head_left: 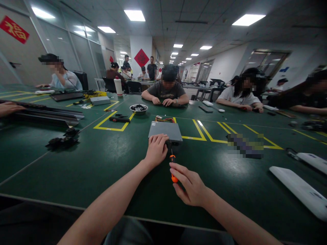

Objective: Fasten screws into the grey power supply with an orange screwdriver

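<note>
A grey metal computer power supply [166, 130] lies on the green table in front of me, its bundle of coloured wires [164, 119] at the far side. My left hand [157, 147] grips its near left corner, fingers laid over the top and the thumb hidden. In my right hand [187, 183] is a screwdriver [173, 159] with an orange and black handle, held between thumb and fingers. Its thin shaft points away from me at the near face of the power supply. Whether the tip touches a screw, I cannot make out.
A metal bowl [138, 109] of small parts stands beyond, left of the power supply. A black-and-red tool [119, 119] lies inside yellow tape. Dark parts [62, 140] and long metal rails [51, 114] are left. White devices [298, 190] lie right. Several people sit around the table.
</note>
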A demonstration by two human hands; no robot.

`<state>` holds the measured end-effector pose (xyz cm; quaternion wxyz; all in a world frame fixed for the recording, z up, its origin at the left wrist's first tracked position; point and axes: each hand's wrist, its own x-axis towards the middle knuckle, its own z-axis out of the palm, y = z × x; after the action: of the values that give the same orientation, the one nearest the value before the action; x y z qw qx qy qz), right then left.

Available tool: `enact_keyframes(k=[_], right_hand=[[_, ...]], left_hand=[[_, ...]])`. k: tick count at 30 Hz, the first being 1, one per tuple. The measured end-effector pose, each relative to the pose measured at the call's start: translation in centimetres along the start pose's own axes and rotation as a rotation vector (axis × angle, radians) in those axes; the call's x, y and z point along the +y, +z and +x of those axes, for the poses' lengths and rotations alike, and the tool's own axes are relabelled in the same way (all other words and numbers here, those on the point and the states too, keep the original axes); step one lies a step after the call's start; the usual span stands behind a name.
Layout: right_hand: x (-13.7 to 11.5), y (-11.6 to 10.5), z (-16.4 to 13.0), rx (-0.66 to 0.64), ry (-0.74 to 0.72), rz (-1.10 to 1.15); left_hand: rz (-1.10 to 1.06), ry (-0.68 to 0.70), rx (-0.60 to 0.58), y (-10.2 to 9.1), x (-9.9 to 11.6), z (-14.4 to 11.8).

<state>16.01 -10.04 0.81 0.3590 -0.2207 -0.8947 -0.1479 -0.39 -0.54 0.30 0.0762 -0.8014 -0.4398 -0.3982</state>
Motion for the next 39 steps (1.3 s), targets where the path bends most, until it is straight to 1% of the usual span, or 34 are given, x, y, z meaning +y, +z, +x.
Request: enact_keyframes(k=[3, 6, 8, 11, 13, 15, 17, 19, 22, 24, 26, 30, 32, 36, 39], right_hand=[[-0.05, -0.28, 0.34, -0.029, -0.029, -0.074], [-0.01, -0.29, 0.47, 0.035, -0.020, -0.131], [0.06, -0.17, 0.32, 0.085, -0.010, -0.111], [0.13, 0.03, -0.06, 0.107, 0.008, -0.062], [0.10, 0.06, -0.21, 0.088, 0.019, -0.028], [0.03, 0.03, -0.21, 0.040, 0.012, -0.007], [-0.04, -0.04, -0.06, -0.023, -0.009, -0.033], [-0.10, -0.10, 0.18, -0.058, -0.015, -0.100], [-0.19, -0.10, 0.45, -0.020, -0.006, -0.148], [-0.23, 0.00, 0.43, 0.024, -0.014, -0.121], [-0.21, 0.22, 0.23, 0.039, -0.016, -0.080], [-0.06, 0.57, -0.24, 0.030, 0.029, 0.008], [-0.04, 0.44, -0.21, 0.003, 0.029, 0.033], [-0.15, -0.15, 0.29, -0.063, -0.027, -0.083], [-0.17, -0.20, 0.34, -0.020, -0.026, -0.131]], left_hand=[[-0.002, -0.003, 0.005, -0.01, 0.02, 0.02], [-0.005, -0.004, 0.002, -0.10, 0.05, 0.03], [-0.005, -0.005, -0.003, -0.15, 0.06, 0.04], [0.007, -0.002, -0.009, -0.15, 0.06, 0.04], [0.025, 0.002, -0.012, -0.10, 0.06, 0.04], [0.049, 0.011, -0.018, -0.01, 0.05, 0.02], [0.075, 0.026, -0.025, 0.08, 0.03, 0.00], [0.092, 0.038, -0.032, 0.14, 0.00, -0.03], [0.096, 0.042, -0.031, 0.14, -0.02, -0.06], [0.095, 0.043, -0.028, 0.10, 0.00, -0.08], [0.095, 0.045, -0.028, 0.09, 0.04, -0.11], [0.097, 0.042, -0.030, 0.16, 0.10, -0.15], [0.093, 0.046, -0.030, 0.20, 0.13, -0.14], [0.077, 0.059, -0.047, 0.19, 0.23, -0.11], [0.065, 0.058, -0.065, 0.12, 0.25, -0.11]])
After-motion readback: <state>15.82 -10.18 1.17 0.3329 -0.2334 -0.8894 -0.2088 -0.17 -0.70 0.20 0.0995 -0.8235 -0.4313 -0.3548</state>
